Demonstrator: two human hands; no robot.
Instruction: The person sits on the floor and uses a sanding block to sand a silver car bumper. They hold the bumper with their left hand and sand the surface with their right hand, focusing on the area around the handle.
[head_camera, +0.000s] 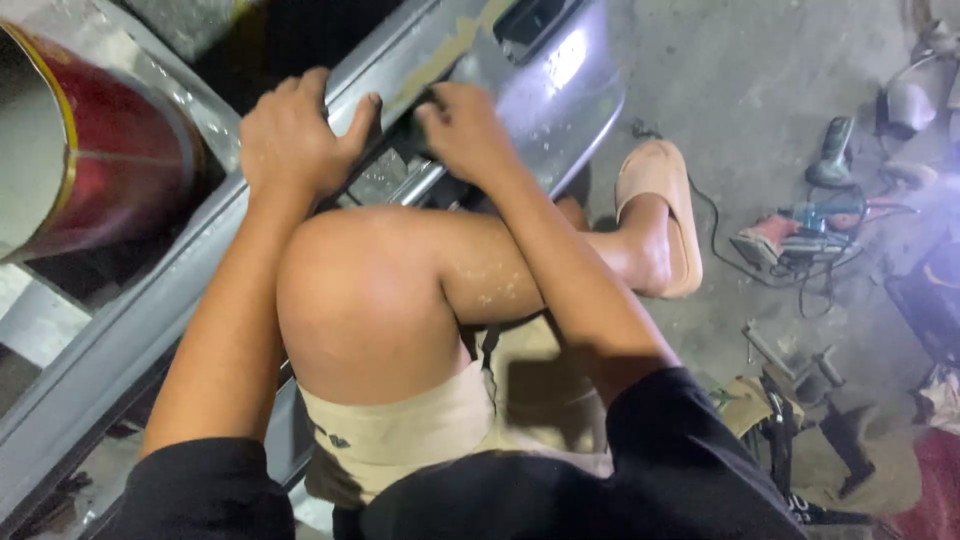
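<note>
- Black sleeves fill the bottom of the frame, and a bare bent knee (365, 300) above beige shorts sits at the centre, nearest the camera.
- Left hand (295, 130) lies on the grey car bumper (120, 340) in the upper middle of the frame, its fingers (300, 90) curled over the bumper's far edge and the thumb pressed into a dark rectangular opening; they grip the panel.
- Right hand (465, 130) rests just beside it, fingers bent down into the same opening; whether they pinch anything inside I cannot tell.
- Grey car bumper runs as a long diagonal band from the lower left of the frame to the upper right; it is smooth painted plastic, dusty, with a yellowish filler patch near its upper end.
- Red cylindrical drum (110, 160) with a shiny wall stands at the upper left.
- Beige sandal (665, 215) is on the foot at the centre right, on the rough concrete floor (740, 90).
- Corded power sander (790, 235) lies on the floor at the right.
</note>
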